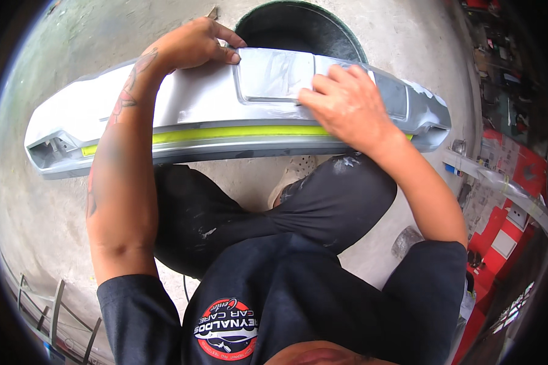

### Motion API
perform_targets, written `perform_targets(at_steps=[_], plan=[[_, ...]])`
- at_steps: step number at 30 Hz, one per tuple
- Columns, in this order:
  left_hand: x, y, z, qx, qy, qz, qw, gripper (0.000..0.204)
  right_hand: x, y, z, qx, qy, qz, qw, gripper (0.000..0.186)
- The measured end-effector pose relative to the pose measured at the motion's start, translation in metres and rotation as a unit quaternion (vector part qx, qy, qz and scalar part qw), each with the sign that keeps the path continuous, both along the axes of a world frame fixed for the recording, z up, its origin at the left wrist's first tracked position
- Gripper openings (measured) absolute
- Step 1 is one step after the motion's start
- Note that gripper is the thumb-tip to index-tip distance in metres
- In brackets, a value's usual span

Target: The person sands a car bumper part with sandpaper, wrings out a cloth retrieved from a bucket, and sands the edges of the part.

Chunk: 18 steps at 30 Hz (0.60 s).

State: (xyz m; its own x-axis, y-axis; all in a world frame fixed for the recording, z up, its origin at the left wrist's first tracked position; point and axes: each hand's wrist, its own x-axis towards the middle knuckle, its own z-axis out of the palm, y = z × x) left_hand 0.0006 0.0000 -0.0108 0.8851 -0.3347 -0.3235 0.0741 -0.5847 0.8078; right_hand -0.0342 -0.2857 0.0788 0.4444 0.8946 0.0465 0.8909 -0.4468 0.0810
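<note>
A long silver-grey car bumper lies across above my knees, with a strip of yellow-green tape along its near side. Patches of its surface look dull and whitish, chiefly around the recessed rectangular panel. My left hand grips the bumper's far edge just left of that panel, thumb on the surface. Fingers curled, my right hand presses on the panel's right part. The hand hides whatever lies under its fingertips, and those fingers are slightly blurred.
Behind the bumper stands a dark round tub, partly covered by it. A metal frame is at the lower left. Along the right are red cabinets, a long pale strip and a small can on the concrete floor.
</note>
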Motion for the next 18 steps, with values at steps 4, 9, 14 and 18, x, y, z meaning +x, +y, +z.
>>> perform_targets(at_steps=[4,9,14,18], plan=[[-0.002,-0.001,0.006,0.016,-0.004,0.006,1.000,0.035,0.010,-0.034,0.018,0.024,0.169,-0.264,0.949,0.018],[0.000,-0.001,0.001,0.029,-0.002,0.013,1.000,0.037,0.018,-0.019,-0.002,0.018,0.314,-0.418,0.852,0.036],[-0.001,0.000,0.000,0.029,-0.014,0.012,0.999,0.038,0.014,-0.003,-0.009,-0.006,0.290,-0.470,0.833,0.035],[-0.002,-0.001,0.004,0.036,-0.013,0.013,0.999,0.038,0.006,0.003,-0.014,0.014,0.250,-0.464,0.849,0.031]])
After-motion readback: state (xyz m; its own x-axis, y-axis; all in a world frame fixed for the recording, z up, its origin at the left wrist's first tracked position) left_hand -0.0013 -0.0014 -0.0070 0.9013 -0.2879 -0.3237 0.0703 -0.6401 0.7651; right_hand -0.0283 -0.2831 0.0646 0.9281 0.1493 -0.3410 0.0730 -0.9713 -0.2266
